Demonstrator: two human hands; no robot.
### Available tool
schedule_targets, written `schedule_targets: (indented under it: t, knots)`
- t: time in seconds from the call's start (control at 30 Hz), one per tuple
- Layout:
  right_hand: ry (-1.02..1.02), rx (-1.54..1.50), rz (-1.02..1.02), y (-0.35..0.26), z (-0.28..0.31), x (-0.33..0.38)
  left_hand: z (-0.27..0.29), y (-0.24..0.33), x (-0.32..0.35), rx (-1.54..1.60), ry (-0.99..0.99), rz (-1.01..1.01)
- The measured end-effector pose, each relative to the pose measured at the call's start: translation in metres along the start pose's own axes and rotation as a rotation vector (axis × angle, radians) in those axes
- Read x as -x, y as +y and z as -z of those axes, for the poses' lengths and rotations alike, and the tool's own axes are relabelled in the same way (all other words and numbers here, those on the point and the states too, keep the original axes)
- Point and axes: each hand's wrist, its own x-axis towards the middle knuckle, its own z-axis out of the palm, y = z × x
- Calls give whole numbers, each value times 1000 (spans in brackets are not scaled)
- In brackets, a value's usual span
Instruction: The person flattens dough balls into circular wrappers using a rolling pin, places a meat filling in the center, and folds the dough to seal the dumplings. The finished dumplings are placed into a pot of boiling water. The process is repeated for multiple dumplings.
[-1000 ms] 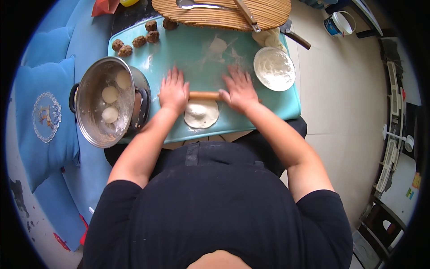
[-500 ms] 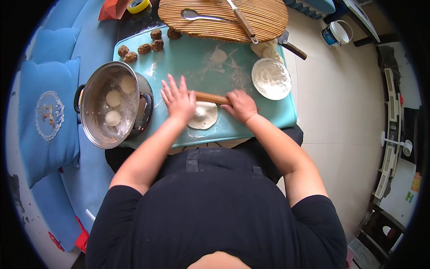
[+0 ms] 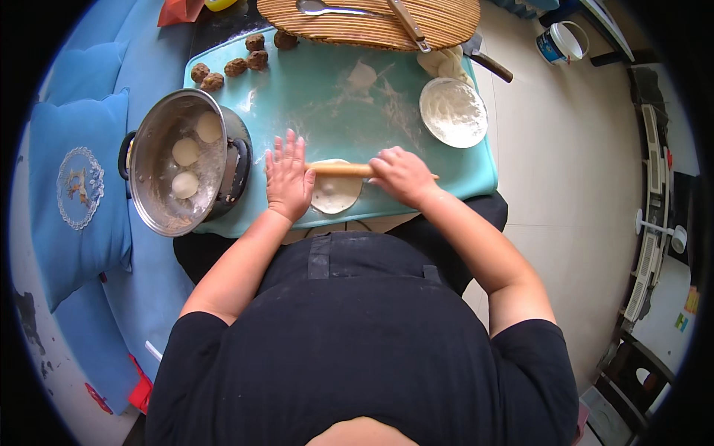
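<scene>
A wooden rolling pin (image 3: 342,169) lies across a flat round of dough (image 3: 336,198), over its far part. My right hand (image 3: 400,175) is closed over the pin's right part, and the pin's tip sticks out beyond it. Fingers stretched out, my left hand (image 3: 288,180) lies flat beside the dough, its thumb side by the pin's left end. Whether the left palm presses on the pin is hidden. The dough rests near the front edge of the floury turquoise tabletop (image 3: 297,97).
To the left stands a steel pot (image 3: 141,186) with three pale dough balls (image 3: 184,185) inside. Several brown balls (image 3: 236,68) sit at the back left. A bowl of flour (image 3: 453,111) and a dough lump (image 3: 440,65) are on the right; a slatted board (image 3: 357,30) with utensils lies behind.
The rolling pin has come nearer, from the dough's far edge onto the dough. My left hand has shifted slightly left and turned more upright; my right hand now lies over the pin.
</scene>
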Motion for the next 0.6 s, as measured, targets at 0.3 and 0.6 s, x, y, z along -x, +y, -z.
schedule_targets:
  t: [0.3,0.6]
  knots:
    - [98,136,-227,14,-29,-22,-7,-2,-42,-125,-214,41]
    - [18,144,-222,14,-11,-41,-20,-21,-55,-95,-149,15]
